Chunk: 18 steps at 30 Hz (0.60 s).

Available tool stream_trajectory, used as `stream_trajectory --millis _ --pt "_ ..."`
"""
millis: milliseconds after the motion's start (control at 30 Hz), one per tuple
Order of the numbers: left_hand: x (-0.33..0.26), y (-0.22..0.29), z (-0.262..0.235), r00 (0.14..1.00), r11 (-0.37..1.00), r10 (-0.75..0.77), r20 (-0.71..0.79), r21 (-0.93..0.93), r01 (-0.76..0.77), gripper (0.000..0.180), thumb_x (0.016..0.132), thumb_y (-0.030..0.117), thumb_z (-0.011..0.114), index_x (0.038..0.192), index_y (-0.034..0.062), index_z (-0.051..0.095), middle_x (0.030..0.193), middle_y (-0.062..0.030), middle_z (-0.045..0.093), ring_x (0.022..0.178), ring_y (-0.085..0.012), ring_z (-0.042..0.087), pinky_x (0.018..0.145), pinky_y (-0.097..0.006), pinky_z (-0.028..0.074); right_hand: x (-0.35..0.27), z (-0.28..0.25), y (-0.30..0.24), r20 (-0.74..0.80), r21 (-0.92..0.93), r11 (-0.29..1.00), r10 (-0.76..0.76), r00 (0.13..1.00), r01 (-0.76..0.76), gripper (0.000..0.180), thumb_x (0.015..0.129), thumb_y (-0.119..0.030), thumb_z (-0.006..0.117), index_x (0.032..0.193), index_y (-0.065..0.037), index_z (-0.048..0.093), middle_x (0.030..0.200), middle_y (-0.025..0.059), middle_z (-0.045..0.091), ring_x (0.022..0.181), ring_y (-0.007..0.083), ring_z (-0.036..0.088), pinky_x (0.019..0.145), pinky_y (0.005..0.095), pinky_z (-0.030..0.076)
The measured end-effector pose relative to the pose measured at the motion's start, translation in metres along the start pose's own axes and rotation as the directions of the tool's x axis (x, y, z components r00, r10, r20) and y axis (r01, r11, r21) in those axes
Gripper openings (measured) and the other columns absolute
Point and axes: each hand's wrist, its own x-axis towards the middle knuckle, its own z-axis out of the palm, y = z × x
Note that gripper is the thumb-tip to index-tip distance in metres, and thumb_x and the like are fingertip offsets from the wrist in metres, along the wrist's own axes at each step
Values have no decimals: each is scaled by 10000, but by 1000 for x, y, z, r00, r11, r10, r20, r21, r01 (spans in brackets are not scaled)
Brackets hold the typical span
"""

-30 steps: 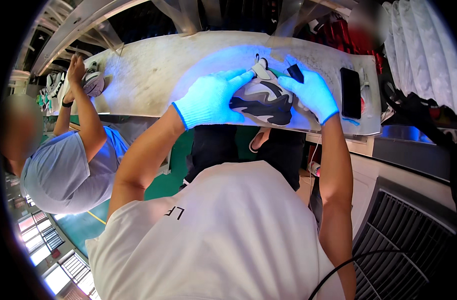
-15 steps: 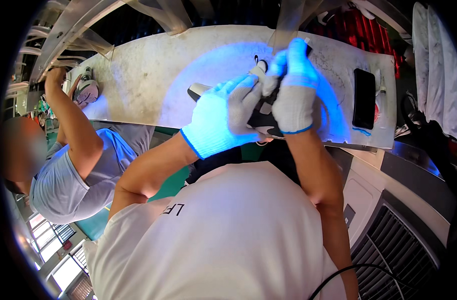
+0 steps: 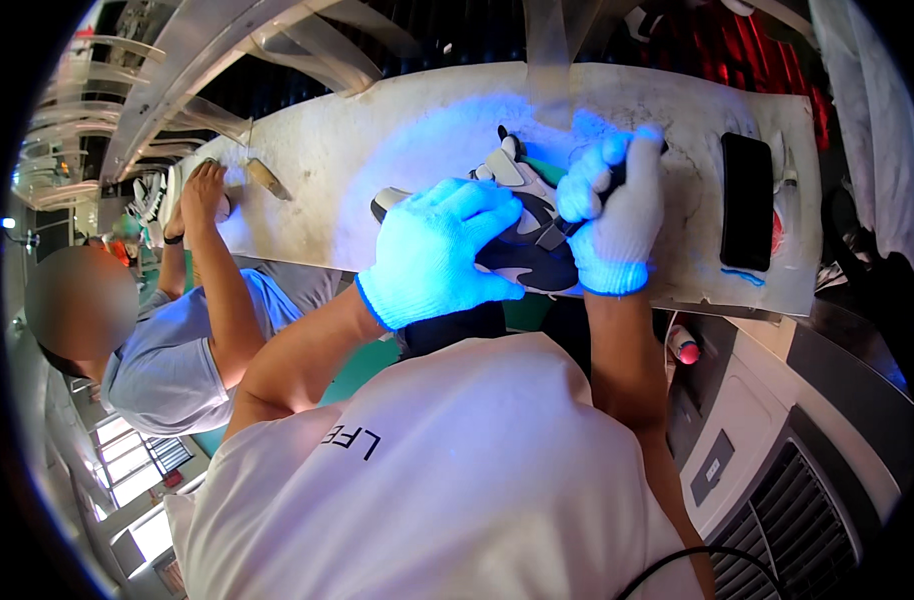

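Note:
A grey, black and white sneaker (image 3: 530,262) lies on the worktable (image 3: 317,150) under blue light, its pale heel or toe end at the left and a dark loop at the top. My left hand (image 3: 432,245), in a knitted glove, lies over the sneaker's left part and holds it down, fingers partly wrapped over the upper. In a matching glove, my right hand (image 3: 622,210) is closed around a dark-handled tool (image 3: 613,182) at the sneaker's right side. The tool's working end is hidden, so its kind cannot be made out.
A black phone (image 3: 746,200) lies at the table's right, beside a clear-and-red item (image 3: 780,215). A blue strip (image 3: 743,275) lies at the front edge. To the left, a co-worker (image 3: 192,340) handles a shoe near a tan block-like object (image 3: 267,178). Clear ducts hang behind the table.
More of the sneaker's upper now shows between my hands. My right hand has moved lower and slightly right, away from the loop. The co-worker's hands have shifted in view.

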Motion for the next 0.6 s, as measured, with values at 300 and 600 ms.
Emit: stream_trajectory --millis 300,600 --pt "11 3 -2 988 995 -100 121 30 97 706 582 450 1030 1177 105 873 1118 -89 783 1015 -298 752 840 -416 625 10 -48 9 284 516 854 -99 954 -65 521 1172 -619 479 902 -198 625 707 -37 532 494 128 438 468 327 327" --pt "13 7 -4 972 983 -178 152 -20 184 754 529 421 1063 1158 50 873 1107 -107 793 1007 -324 747 895 -415 623 -2 -26 8 95 225 961 -188 978 163 482 1169 -534 577 852 -171 570 693 -27 486 519 117 424 496 317 344"
